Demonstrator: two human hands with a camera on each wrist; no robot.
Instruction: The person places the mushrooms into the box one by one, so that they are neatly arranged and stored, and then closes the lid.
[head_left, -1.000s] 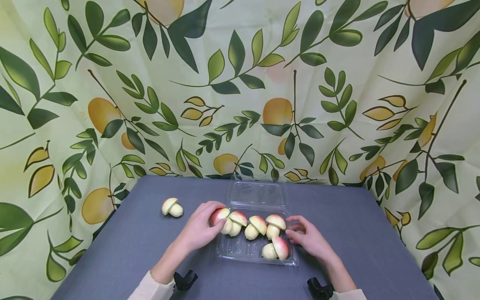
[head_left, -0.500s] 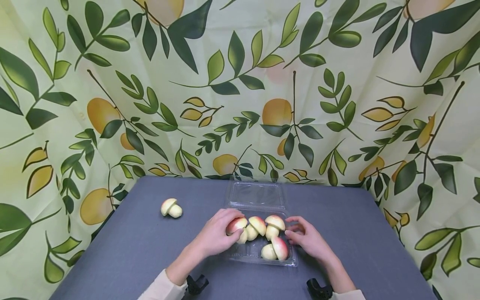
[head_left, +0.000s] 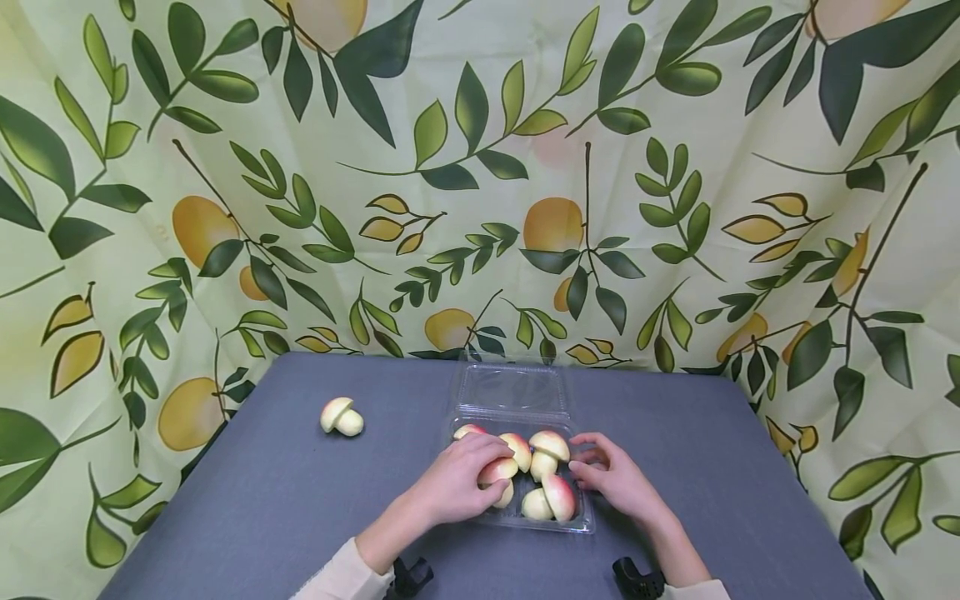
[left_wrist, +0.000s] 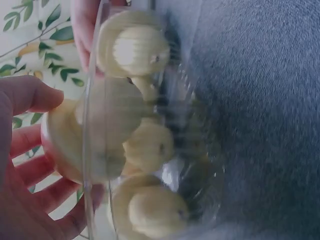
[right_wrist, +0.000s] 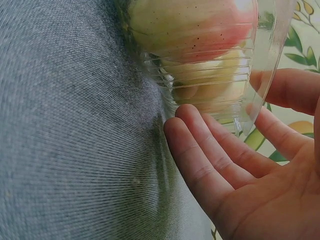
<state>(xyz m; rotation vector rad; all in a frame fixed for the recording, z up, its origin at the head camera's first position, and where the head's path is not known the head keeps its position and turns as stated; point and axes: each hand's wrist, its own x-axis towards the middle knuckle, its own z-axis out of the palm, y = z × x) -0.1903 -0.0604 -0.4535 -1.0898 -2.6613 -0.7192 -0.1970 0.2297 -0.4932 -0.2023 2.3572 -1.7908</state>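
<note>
One cream-coloured, mushroom-shaped piece with a red-blushed cap (head_left: 342,417) is lying on a blue-grey cloth tabletop (head_left: 247,500), well apart from five others. To its right, a person's left hand (head_left: 459,477), emerging from a cream sleeve (head_left: 341,575) above a black wrist mount (head_left: 411,577), is curling thumb and fingers round a second mushroom piece (head_left: 497,472) at the front left of a clear, ribbed plastic container (head_left: 528,527); whether that piece is touching the container's floor cannot be told. Just behind, a third piece (head_left: 468,431) is showing only its cap. The container's transparent lid (head_left: 513,390) is lying open at the back. Further right, a fourth piece (head_left: 517,450) is leaning mid-row, a fifth (head_left: 551,450) is sitting cap-up in the back right, and a sixth (head_left: 552,498) is lying sideways in the front right. Well apart from its partner, the right hand (head_left: 621,479) is holding its fingers parted and loosely bent beside the container's right wall; contact is hard to tell. Leaf-and-fruit-print fabric (head_left: 480,275) is hanging behind.
</note>
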